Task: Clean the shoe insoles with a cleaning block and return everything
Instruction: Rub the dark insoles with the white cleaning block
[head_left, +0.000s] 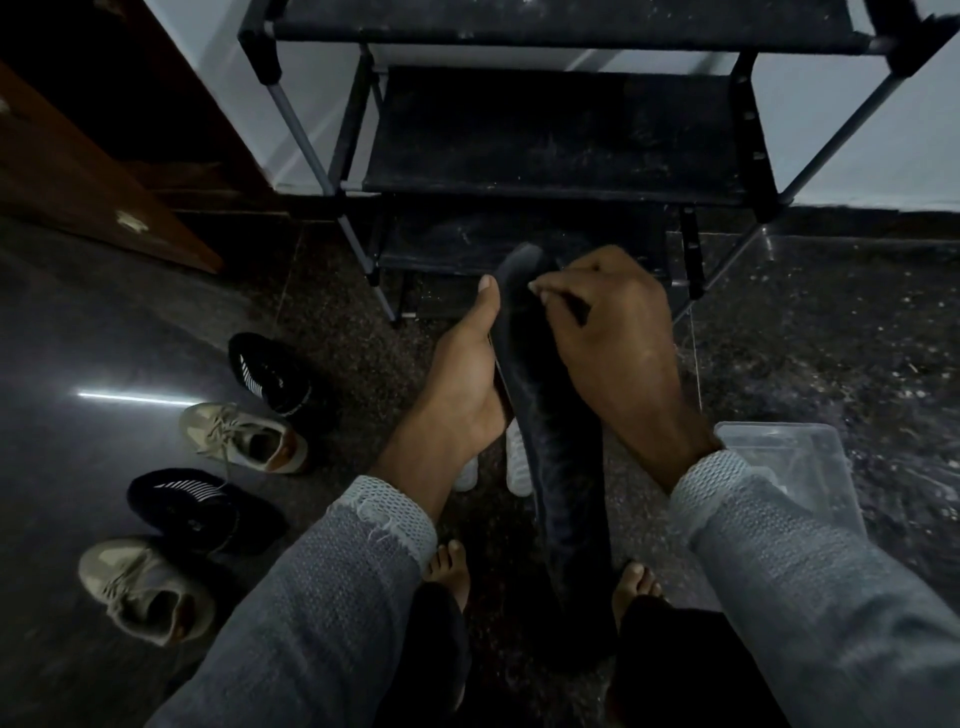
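Before rack: left hand (467, 384) grips insole (545, 415) edge; right hand (613, 332) fingers curled on top (block hidden).

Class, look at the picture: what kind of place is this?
Probably a home entryway or shoe corner: a black shoe rack against the wall, shoes lined up on the stone floor, and a wooden door.

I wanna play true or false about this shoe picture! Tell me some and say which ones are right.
1. The left hand holds a dark insole. True.
2. Four shoes sit on the floor at the left. True.
3. The rack is full of shoes. False: its shelves that show hold none.
4. The right hand hangs free. False: it is curled against the insole.
5. A clear box sits at the right. True.
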